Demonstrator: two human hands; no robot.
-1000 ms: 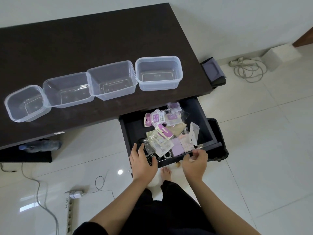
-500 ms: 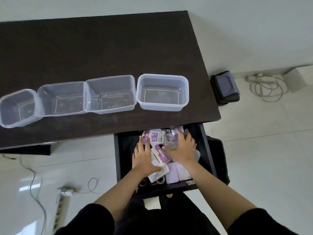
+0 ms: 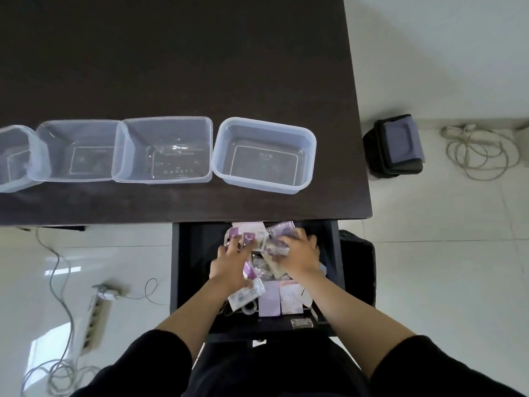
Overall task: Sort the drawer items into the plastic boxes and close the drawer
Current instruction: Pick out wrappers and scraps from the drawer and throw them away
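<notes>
The black drawer [image 3: 186,270] stands pulled out under the dark desk [image 3: 171,67]. It holds a heap of small purple, pink and clear packets [image 3: 269,296]. My left hand [image 3: 229,262] lies on the heap's left side, fingertips on a purple-and-white packet [image 3: 243,236]. My right hand [image 3: 297,253] presses on the heap's right side, fingers curled over a crinkly clear packet [image 3: 279,229]. Whether either hand has lifted a packet I cannot tell. Several clear plastic boxes stand in a row on the desk, all holding nothing: the rightmost box [image 3: 264,154], one beside it [image 3: 164,150], another [image 3: 76,150], and one cut off at the left edge [image 3: 14,159].
A black bag [image 3: 357,265] sits on the floor right of the drawer. A black box with a grey top [image 3: 396,144] and a coiled pale cable [image 3: 481,153] lie further right. A power strip [image 3: 96,313] and cables trail on the white tiles at the left.
Both hands moved from the drawer's front edge into the drawer and onto the packets. The camera tilted down and closer, so the boxes now sit higher in view.
</notes>
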